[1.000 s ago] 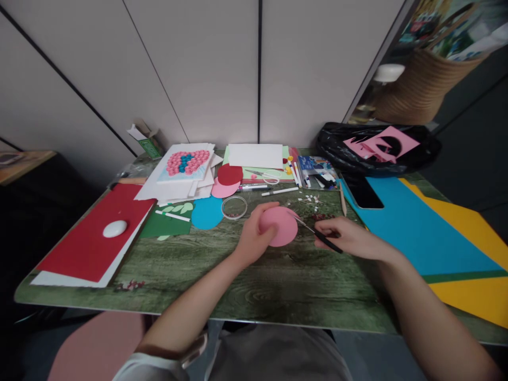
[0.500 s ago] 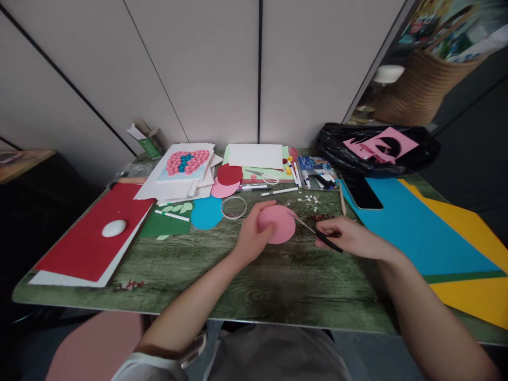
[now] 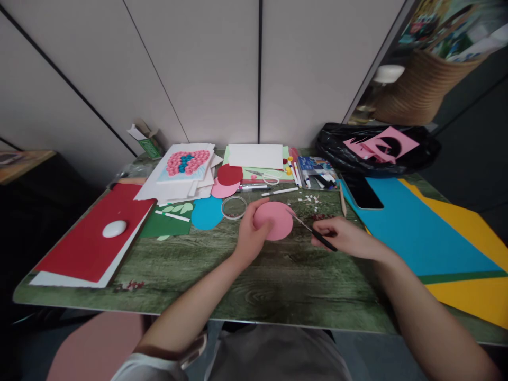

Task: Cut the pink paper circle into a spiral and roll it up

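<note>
— While the left hand (image 3: 251, 233) supports the work, what is the state of its fingers?

— They are closed on a pink paper disc (image 3: 280, 217). The thumb lies across the upper face; the other fingers pass behind the left edge.

— Specify the location of the disc.

— It is between the left thumb and fingers, to the left of the right fingers and apart from them.

— Specify the state of the right hand (image 3: 347, 235).

— Its fingers are wrapped around the black handle of the scissors (image 3: 325, 241). The blades extend from these fingers toward the disc, and the tips overlap its right rim in view. Blade separation is too small to tell.

— List the items around the fingers.

— Just left of the left fingers: a round ring (image 3: 222, 209), then a blue paper disc (image 3: 206, 214). Beyond the left fingertips: a white pen (image 3: 280, 191). Beyond the right fingers: white scraps (image 3: 311, 199). Beyond and to their right: a black phone (image 3: 362, 191).
</note>
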### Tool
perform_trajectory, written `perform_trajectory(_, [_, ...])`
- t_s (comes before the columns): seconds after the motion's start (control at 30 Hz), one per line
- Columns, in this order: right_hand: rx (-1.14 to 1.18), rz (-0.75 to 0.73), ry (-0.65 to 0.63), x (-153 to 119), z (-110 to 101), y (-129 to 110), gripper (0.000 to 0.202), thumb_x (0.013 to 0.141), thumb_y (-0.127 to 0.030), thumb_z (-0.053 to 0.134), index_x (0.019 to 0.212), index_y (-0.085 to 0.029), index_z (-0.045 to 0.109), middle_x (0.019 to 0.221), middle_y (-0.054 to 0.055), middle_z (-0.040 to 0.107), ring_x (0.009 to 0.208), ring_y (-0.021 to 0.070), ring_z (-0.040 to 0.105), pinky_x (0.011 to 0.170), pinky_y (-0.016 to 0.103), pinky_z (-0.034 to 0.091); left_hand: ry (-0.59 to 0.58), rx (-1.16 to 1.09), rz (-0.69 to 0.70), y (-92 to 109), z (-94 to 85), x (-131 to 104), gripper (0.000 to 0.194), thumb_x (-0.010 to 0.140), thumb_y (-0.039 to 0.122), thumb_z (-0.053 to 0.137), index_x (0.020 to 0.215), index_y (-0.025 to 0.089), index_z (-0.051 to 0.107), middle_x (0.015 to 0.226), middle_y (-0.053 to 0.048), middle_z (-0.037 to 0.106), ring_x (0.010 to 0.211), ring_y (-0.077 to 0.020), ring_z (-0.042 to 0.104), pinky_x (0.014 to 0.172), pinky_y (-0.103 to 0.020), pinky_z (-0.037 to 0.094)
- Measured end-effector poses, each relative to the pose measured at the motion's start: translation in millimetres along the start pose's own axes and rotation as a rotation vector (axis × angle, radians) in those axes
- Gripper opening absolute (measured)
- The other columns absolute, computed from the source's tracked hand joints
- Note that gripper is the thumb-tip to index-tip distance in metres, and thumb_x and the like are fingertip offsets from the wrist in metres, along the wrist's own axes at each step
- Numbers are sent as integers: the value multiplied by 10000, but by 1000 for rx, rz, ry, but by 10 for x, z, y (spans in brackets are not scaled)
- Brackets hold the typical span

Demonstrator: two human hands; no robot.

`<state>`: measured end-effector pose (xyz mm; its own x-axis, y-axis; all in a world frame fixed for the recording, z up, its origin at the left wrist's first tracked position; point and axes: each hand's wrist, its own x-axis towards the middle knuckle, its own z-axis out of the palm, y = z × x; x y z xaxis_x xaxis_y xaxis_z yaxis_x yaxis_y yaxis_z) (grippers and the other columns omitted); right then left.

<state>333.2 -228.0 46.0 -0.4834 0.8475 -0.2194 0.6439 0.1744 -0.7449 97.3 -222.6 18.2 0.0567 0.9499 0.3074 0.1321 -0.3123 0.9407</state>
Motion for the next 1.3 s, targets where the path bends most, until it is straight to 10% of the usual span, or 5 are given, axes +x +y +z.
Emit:
perform_trajectory(0.57, [40,-6,-22,16,36,-24,363,749,-395,589,585,-199,332,566,-64,300,541,78,275,486,219,222,-156,41,32,60,-12,-23,455,742,122,537,1184,217,488,1189,-44,548,1094,-200,504,969,-342,370])
perform_trajectory(1.3, [-22,-13,-6,-15,-23,-12,351,778,-418,543,576,-190,368,554,-56,324,550,85,301,491,216,238,-40,50,25,58,-10,2,440,734,128,551,1165,200,503,1185,-55,554,1088,-201,517,958,-348,395])
